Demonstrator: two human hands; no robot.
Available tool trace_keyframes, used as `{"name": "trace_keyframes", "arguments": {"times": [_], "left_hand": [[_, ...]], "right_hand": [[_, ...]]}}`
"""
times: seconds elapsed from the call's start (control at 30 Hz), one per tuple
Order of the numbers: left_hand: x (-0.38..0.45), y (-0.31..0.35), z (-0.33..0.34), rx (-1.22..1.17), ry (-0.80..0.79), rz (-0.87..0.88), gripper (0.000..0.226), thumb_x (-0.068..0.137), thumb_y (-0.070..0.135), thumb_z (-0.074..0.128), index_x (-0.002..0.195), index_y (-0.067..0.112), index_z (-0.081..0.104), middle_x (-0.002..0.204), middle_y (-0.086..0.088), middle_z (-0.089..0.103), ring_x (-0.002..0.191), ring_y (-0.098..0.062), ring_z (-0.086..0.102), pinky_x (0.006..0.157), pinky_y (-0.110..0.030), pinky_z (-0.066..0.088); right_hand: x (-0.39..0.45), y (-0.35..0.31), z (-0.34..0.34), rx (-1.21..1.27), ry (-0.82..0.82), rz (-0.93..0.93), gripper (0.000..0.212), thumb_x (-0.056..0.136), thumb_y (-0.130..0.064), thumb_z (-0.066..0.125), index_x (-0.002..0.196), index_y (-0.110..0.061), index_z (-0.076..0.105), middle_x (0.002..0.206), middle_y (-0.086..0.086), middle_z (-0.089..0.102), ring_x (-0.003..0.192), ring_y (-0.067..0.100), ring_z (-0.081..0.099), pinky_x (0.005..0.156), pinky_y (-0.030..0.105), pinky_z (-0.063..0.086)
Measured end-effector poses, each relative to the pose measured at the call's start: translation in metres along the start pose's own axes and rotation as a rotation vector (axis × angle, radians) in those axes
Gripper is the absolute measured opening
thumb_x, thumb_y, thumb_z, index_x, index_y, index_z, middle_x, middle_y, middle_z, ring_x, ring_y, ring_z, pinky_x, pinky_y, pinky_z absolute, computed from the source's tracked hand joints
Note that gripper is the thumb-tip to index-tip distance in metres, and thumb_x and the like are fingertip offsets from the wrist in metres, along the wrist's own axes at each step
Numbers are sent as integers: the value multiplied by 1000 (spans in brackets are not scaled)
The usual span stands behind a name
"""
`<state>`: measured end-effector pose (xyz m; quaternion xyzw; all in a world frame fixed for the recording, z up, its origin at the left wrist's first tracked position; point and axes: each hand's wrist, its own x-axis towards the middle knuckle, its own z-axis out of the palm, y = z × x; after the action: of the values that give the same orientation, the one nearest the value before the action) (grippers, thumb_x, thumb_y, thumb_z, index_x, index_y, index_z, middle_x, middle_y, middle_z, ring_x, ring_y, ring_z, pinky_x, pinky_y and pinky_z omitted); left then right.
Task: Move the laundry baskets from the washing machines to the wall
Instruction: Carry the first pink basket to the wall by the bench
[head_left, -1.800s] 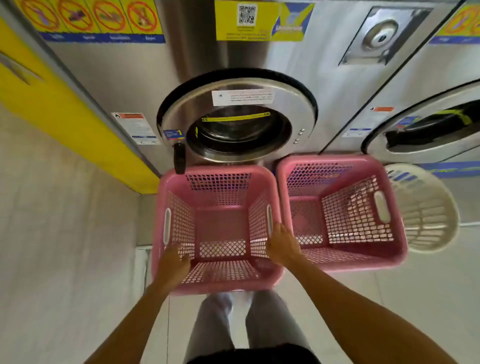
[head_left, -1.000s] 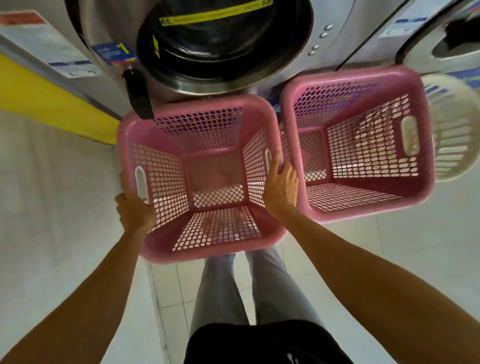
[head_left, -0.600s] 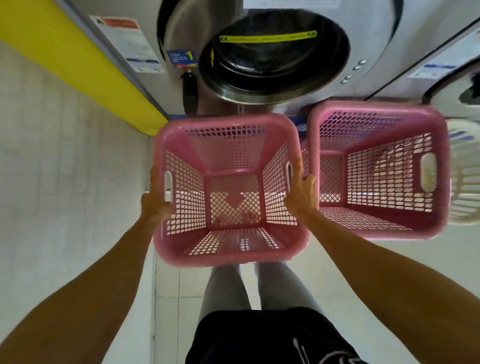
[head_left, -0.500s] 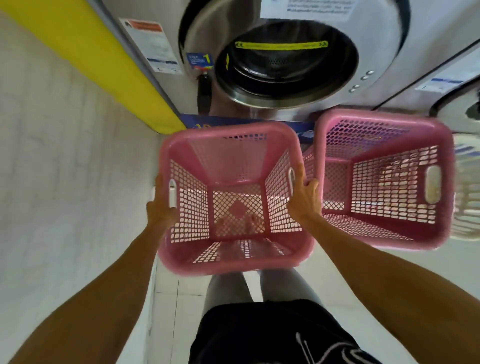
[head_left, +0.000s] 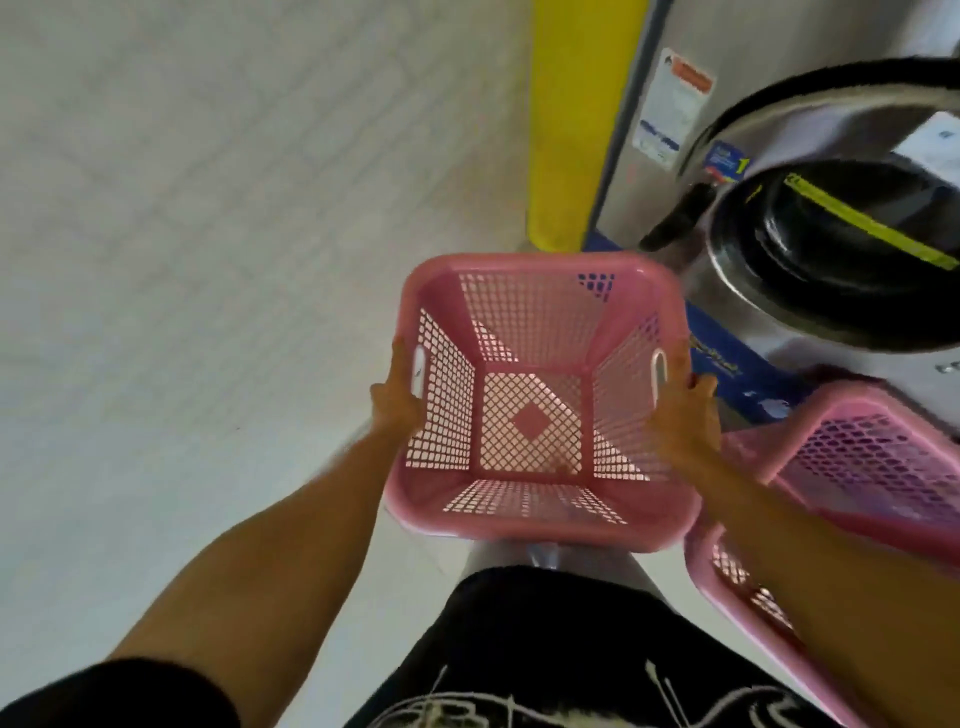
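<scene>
An empty pink mesh laundry basket (head_left: 535, 519) is lifted off the floor in front of me, its opening facing up. My left hand (head_left: 396, 397) grips its left handle slot and my right hand (head_left: 683, 415) grips its right handle slot. A second pink basket (head_left: 857, 467) stands on the floor at the lower right, partly hidden behind my right forearm. The washing machine (head_left: 831, 249) with its round open door sits at the upper right.
A pale tiled wall (head_left: 208, 208) fills the left side of the view. A yellow vertical panel (head_left: 576, 119) stands between the wall and the machine. A blue strip (head_left: 722, 358) runs along the machine's base. My legs and black shirt are below the basket.
The view has swung left toward the wall with the basket held in both hands. The washing machine and the second pink basket have shifted to the right edge; the white basket is out of view.
</scene>
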<state>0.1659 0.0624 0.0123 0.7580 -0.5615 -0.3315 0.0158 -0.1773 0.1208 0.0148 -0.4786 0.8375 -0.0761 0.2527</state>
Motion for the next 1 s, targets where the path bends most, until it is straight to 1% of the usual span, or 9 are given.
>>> {"name": "trace_keyframes", "arguments": {"times": [0.1,0.23,0.3,0.4,0.5,0.63,0.73,0.83,1.0], "left_hand": [[-31,-28,-10,-141,56,-126,102,86,0,57,154,44,-5,144,-13,52,94,-37,68,59,-21,53],[-81,-77,-16,-316,114,-292,93,93,15,58,154,45,-5,139,-21,53,101,-40,66,76,-35,55],[-109,-108,-14,-364,170,-342,92,93,21,59,153,46,-6,135,-21,56,90,-35,67,76,-38,56],[-158,-158,-10,-408,238,-411,93,93,14,55,153,46,-8,117,-17,58,71,-24,60,75,-42,59],[-216,-205,-5,-466,303,-510,94,90,5,49,152,48,-7,113,-18,58,82,-38,63,82,-50,58],[-300,-259,-2,-525,427,-622,89,89,5,46,154,43,1,147,-19,48,115,-50,55,103,-53,46],[-361,-294,0,-592,519,-722,83,90,10,47,154,44,6,139,-27,53,109,-50,59,96,-55,51],[-416,-329,4,-677,596,-801,84,87,6,47,153,45,12,148,-19,47,123,-50,51,104,-57,45],[-483,-381,1,-816,765,-896,82,87,5,51,150,49,22,147,-16,48,123,-45,53,100,-57,48]], "right_hand": [[-4,-26,4,-20,-24,-88,94,93,-4,53,158,-43,-2,130,26,36,106,48,54,84,52,49],[-24,-65,14,-83,-46,-254,94,91,-3,59,161,-33,3,133,31,42,113,50,53,88,53,48],[-44,-84,25,-113,-63,-343,89,89,1,58,161,-24,11,133,33,48,115,50,51,91,54,47],[-78,-102,48,-147,-109,-458,91,90,-6,60,160,-30,7,116,34,57,99,50,59,81,52,53],[-121,-122,65,-154,-205,-555,86,95,-10,56,161,-33,5,112,29,53,76,34,53,62,34,43],[-191,-143,86,-106,-289,-756,86,98,-4,53,162,-35,5,106,19,42,58,13,44,45,20,31],[-238,-157,114,-120,-343,-889,81,101,-8,49,160,-40,4,110,23,44,58,19,52,43,21,38],[-288,-176,137,-141,-386,-981,72,103,-13,43,159,-38,4,121,27,42,66,19,52,51,25,42],[-362,-207,175,-197,-454,-1089,69,105,-18,42,159,-37,3,125,25,39,68,20,50,47,21,35]]}}
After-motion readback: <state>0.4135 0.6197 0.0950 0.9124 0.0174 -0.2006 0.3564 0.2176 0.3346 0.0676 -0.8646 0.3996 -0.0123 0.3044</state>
